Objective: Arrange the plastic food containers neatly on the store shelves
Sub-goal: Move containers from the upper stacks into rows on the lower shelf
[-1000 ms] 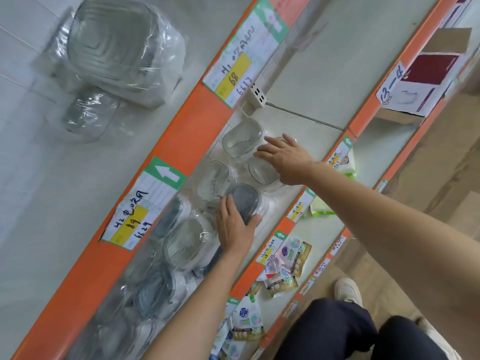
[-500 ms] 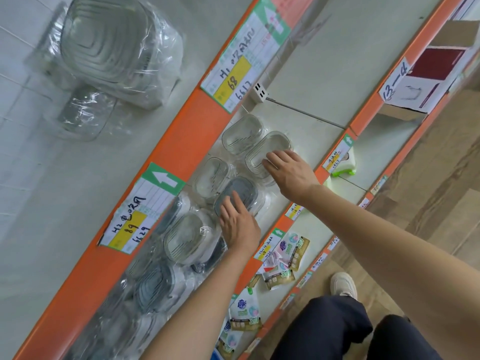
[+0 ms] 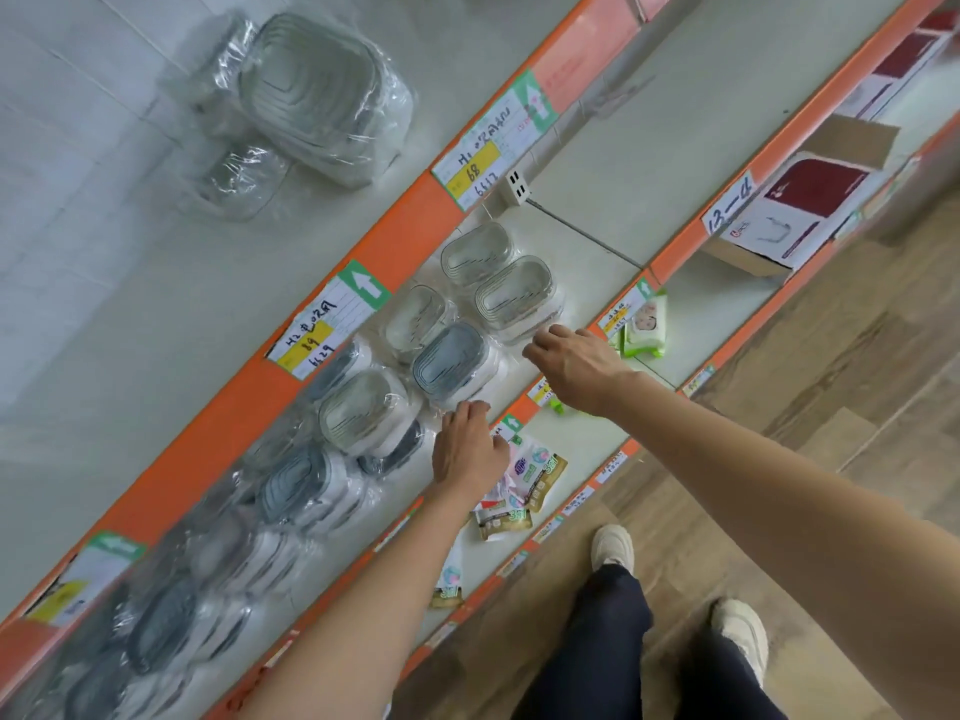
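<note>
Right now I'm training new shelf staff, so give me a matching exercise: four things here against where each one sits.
Things:
1. big wrapped container
2. grey-lidded container
3. wet wipes pack
4. dark red box

Places:
A. by the 13 tag
B. top shelf
C. one shelf below the containers
D. between both hands

Pairs: 1-B, 2-D, 3-C, 4-A

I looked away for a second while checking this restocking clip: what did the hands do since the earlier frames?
Both hands came off the containers toward the shelf's front edge: the left hand left the grey-lidded container, the right hand left the clear-lidded container. Neither holds anything. The containers remain in their rows.
</note>
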Demonstrator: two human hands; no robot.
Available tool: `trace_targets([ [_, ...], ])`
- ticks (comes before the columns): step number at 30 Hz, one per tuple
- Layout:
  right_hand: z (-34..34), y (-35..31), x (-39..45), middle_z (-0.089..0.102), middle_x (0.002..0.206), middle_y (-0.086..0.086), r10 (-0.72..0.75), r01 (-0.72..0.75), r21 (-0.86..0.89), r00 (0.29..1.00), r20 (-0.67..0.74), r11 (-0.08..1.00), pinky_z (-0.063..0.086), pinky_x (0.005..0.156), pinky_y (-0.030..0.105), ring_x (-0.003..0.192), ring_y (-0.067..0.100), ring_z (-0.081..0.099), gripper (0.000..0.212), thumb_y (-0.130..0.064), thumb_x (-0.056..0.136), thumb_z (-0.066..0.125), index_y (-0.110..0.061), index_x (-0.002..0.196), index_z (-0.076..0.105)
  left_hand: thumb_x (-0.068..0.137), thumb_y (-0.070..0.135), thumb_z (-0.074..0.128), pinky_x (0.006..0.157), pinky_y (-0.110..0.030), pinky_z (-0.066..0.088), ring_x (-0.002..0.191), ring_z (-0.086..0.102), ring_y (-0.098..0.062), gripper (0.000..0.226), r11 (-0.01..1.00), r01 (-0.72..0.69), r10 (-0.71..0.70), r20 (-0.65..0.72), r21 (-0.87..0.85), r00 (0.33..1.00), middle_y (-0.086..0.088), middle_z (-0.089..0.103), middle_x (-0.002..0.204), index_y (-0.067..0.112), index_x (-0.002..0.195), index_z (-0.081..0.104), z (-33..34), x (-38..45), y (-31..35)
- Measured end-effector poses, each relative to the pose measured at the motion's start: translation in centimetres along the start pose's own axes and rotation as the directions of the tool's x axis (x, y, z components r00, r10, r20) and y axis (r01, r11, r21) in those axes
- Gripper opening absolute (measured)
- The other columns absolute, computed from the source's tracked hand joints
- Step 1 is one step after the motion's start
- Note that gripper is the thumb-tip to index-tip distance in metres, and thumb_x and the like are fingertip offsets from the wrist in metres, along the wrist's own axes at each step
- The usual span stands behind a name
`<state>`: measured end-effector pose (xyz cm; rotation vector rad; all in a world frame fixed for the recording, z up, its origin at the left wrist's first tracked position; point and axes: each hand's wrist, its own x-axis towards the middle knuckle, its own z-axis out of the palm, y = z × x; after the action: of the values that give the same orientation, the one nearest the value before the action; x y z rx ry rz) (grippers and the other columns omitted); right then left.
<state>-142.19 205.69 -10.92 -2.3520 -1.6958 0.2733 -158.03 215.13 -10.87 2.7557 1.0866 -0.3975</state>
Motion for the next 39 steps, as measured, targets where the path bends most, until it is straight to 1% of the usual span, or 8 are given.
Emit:
trace_targets([
  [3,-2.6,-0.9,-2.3,0.05,0.121,0.008,-0.046,0.046,-0.003,0.999,0.002,0.999,0.032,0.077,0.03,0.112,0.025,0.044,0.036,-0.011,0.094,0.039,-0.009,0.128,0.046,0.091,0.02,0.052,0.088,-0.038,0.045,0.117,0.049,-0.026,0.032,0.998,-0.015,0.013,-0.028,-0.061,1.0,-0.006,0.056,0.124,0.011,0.121,0.053,-1.6,-2.1,1.4],
  [8,-8.0,-2.5,-4.7,0.051,0.119,0.007,-0.114,0.112,-0.074,0.993,-0.032,0.991,0.038,0.084,0.034,0.112,0.025,0.045,0.034,-0.017,0.09,0.046,-0.01,0.123,0.045,0.09,0.018,0.055,0.081,-0.035,0.048,0.105,0.059,-0.025,0.029,0.976,-0.106,0.053,-0.268,-0.189,0.962,-0.003,0.063,0.115,0.013,0.118,0.059,-5.9,-5.0,3.1],
  [12,-12.6,-3.4,-5.3,0.05,0.121,0.005,-0.145,0.136,-0.124,0.987,-0.069,0.983,0.037,0.085,0.033,0.115,0.024,0.044,0.035,-0.022,0.09,0.052,-0.012,0.123,0.046,0.088,0.017,0.056,0.068,-0.03,0.044,0.09,0.063,-0.025,0.021,0.954,-0.192,0.073,-0.44,-0.232,0.895,-0.001,0.067,0.101,0.014,0.107,0.063,-9.6,-7.1,3.3],
  [21,-22.1,-5.6,-1.3,0.052,0.121,0.007,-0.23,0.169,-0.28,0.952,-0.202,0.945,0.04,0.088,0.037,0.117,0.025,0.044,0.037,-0.025,0.091,0.052,-0.01,0.125,0.05,0.083,0.01,0.062,0.065,-0.03,0.046,0.073,0.063,-0.023,0.01,0.901,-0.354,0.077,-0.711,-0.251,0.699,-0.002,0.067,0.085,0.011,0.091,0.069,-20.2,-6.5,0.3],
  [28,-24.6,-8.6,5.7,0.044,0.131,0.003,-0.174,0.1,-0.239,0.933,-0.316,0.966,0.034,0.094,0.034,0.122,0.022,0.039,0.049,-0.034,0.09,0.056,-0.015,0.134,0.045,0.083,0.008,0.061,0.085,-0.034,0.043,0.105,0.055,-0.025,0.023,0.893,-0.36,0.041,-0.747,-0.271,0.664,-0.009,0.059,0.109,0.005,0.105,0.066,-25.2,0.1,-4.4],
  [31,-25.3,-9.2,8.8,0.033,0.142,0.007,-0.109,0.033,-0.214,0.93,-0.35,0.976,0.031,0.099,0.036,0.128,0.025,0.032,0.068,-0.04,0.088,0.059,-0.013,0.143,0.031,0.084,0.01,0.061,0.094,-0.034,0.038,0.114,0.049,-0.03,0.034,0.907,-0.331,0.045,-0.724,-0.258,0.688,-0.014,0.053,0.12,0.0,0.116,0.059,-27.4,3.8,-6.3],
  [35,-25.3,-9.4,11.9,0.016,0.153,0.014,0.121,-0.153,-0.083,0.944,-0.307,0.985,0.022,0.11,0.039,0.139,0.029,0.018,0.099,-0.057,0.081,0.061,-0.011,0.149,0.007,0.091,0.025,0.057,0.104,-0.038,0.032,0.13,0.037,-0.03,0.053,0.945,-0.213,0.036,-0.57,-0.248,0.821,-0.014,0.04,0.14,0.0,0.135,0.04,-28.6,7.8,-8.8],
  [39,-25.1,-9.6,13.1,0.028,0.144,0.014,0.201,-0.227,-0.072,0.945,-0.258,0.971,0.028,0.105,0.04,0.131,0.032,0.03,0.108,-0.056,0.077,0.066,-0.012,0.15,0.0,0.089,0.038,0.056,0.099,-0.036,0.031,0.125,0.034,-0.026,0.057,0.99,-0.134,0.136,-0.527,0.042,0.839,-0.005,0.04,0.136,0.011,0.136,0.039,-27.8,8.6,-10.9],
])
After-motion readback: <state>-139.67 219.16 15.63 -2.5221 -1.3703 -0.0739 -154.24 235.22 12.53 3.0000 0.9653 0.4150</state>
